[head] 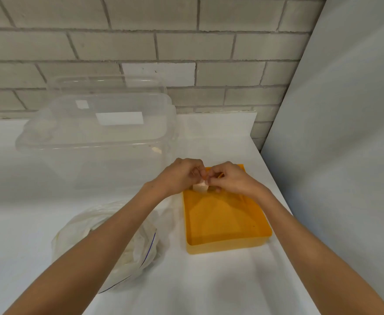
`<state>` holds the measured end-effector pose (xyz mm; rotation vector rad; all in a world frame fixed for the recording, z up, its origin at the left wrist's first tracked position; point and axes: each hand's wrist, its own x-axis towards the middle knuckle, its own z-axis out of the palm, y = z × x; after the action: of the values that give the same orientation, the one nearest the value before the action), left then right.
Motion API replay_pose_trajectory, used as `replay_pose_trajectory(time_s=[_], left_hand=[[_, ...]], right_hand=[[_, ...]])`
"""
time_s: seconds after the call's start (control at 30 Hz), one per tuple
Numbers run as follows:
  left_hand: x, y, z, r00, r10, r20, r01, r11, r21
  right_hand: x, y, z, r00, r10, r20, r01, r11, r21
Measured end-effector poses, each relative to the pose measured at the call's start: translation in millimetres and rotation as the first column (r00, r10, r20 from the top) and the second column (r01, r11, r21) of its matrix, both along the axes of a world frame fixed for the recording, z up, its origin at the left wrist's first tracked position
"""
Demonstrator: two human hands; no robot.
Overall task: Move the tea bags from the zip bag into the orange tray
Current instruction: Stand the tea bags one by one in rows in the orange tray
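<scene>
We see a white worktop (209,280) set against a grey brick wall (118,42), with a pale grey panel (345,110) standing along its right edge. At the back left corner sits one large clear plastic storage box (95,142) with its lid on, reaching close to the far left corner of one orange rectangular plastic tray (227,244), which lies by the right edge. Near the front left lies one clear plastic zip bag (77,228) with a blue seal line. It holds pale contents we cannot count, and the left forearm crosses above it and hides part of it.

We count two bare hands, which meet above the far end of the tray. The left hand (182,176) and the right hand (234,178) both have their fingers curled inward, fingertips almost touching each other. Between them they pinch one small pale square tea bag (200,186). It hangs just below the fingertips, over the tray's far left corner, and its upper part is covered by the fingers. We cannot tell whether it touches the tray floor.
</scene>
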<state>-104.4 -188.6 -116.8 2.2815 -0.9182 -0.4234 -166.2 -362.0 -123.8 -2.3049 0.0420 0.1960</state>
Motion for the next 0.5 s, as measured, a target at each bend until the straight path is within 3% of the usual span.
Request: replay_pose_trajectory(time_s=[0.17,0.33,0.5], left_hand=[[5,-9,4,0.989,0.147,0.013,-0.146,0.986,-0.083],[7,-8,-6,0.991,0.135,0.022,-0.135,0.991,0.007],[2,-4,-10,0.995,0.102,0.021,-0.102,0.995,0.010]], right_hand=[[5,1,7,0.999,0.014,0.029,-0.013,0.998,-0.055],[9,13,-5,0.992,0.126,0.020,-0.118,0.965,-0.233],[-3,18,-22,0.950,0.253,-0.183,-0.302,0.895,-0.328]])
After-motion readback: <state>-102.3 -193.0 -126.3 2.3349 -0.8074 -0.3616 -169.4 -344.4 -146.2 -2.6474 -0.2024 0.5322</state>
